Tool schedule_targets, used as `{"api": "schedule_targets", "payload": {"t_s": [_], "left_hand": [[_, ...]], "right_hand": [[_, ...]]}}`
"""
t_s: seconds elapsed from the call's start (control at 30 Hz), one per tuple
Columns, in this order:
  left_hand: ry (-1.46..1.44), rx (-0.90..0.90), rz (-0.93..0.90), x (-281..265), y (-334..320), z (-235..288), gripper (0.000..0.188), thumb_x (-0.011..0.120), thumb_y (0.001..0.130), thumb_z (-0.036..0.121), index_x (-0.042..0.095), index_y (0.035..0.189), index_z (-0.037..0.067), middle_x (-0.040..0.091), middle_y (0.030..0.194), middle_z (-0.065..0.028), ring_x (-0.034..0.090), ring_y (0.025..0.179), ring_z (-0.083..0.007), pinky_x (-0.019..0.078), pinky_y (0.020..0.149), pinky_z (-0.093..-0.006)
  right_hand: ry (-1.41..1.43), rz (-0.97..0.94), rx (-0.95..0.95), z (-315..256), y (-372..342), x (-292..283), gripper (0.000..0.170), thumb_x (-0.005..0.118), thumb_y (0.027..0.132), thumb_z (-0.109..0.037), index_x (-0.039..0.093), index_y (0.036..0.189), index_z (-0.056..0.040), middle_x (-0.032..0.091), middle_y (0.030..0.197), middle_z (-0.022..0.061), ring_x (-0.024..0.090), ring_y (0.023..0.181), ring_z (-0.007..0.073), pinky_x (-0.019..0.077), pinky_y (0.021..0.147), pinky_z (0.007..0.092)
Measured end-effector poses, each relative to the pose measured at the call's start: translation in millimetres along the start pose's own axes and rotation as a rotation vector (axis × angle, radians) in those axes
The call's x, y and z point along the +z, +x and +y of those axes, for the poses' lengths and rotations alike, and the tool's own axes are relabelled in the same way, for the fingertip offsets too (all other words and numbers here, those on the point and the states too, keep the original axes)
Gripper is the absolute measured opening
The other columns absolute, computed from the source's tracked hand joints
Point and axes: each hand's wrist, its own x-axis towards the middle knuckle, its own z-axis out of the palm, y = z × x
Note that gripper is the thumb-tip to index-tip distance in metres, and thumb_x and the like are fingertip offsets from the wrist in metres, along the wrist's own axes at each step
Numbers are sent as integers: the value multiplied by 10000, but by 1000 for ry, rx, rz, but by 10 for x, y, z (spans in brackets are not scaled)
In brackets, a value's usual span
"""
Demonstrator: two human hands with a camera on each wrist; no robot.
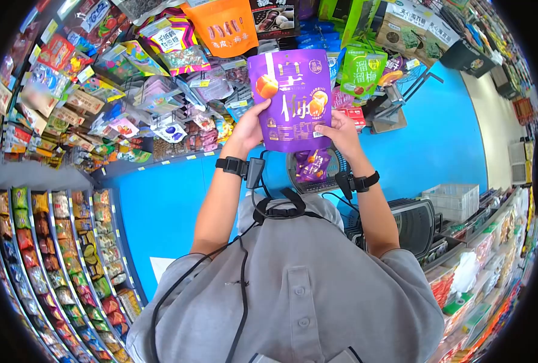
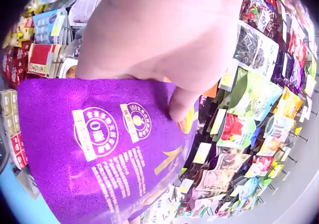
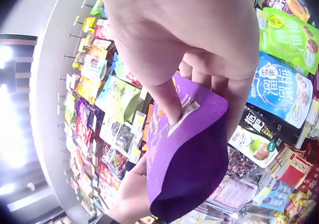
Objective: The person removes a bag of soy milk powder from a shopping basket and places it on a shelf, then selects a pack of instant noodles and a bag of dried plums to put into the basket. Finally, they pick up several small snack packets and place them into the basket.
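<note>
There are two bare hands — one left hand (image 1: 249, 128), one right hand (image 1: 345, 138) — and two black wrist straps (image 1: 230, 165). One large purple pouch (image 1: 290, 115), one pale plastic crate (image 1: 453, 202) and two round grey shirt buttons (image 1: 304, 322) show.

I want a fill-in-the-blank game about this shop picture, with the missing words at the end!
The colour of the bag between the left hand and the right hand is ____.
The number of hands holding that bag is ____.
The colour of the floor is ____.
The colour of the person's shirt is ____.

Missing words: purple; two; blue; grey.
</note>
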Motion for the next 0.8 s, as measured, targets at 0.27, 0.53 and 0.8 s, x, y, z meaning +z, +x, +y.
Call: {"api": "schedule_targets", "payload": {"t_s": [0.27,0.53,0.8], "left_hand": [[-13,73,96,54,101,-220,320,499,975,245,543,1183,6,646,1105,-107,639,968,-203,515,868,-370],[511,352,227,600,26,-399,434,611,919,251,530,1261,-5,631,1097,-114,611,939,-151,503,784,-286],[814,553,311,744,-149,-209,520,463,957,445,480,1293,48,564,1236,-87,521,1100,-183,428,921,-342]], "right_hand": [[-66,33,8,292,180,-285,495,678,788,41,493,1246,12,637,1114,135,634,967,156,516,832,286],[-315,-120,-237,-175,-32,301,804,768,759,-165,316,1393,37,477,1308,160,516,1167,219,417,982,332],[611,-194,209,-67,42,-400,488,627,786,-41,476,1248,3,598,1145,127,604,1046,237,504,892,367]]}}
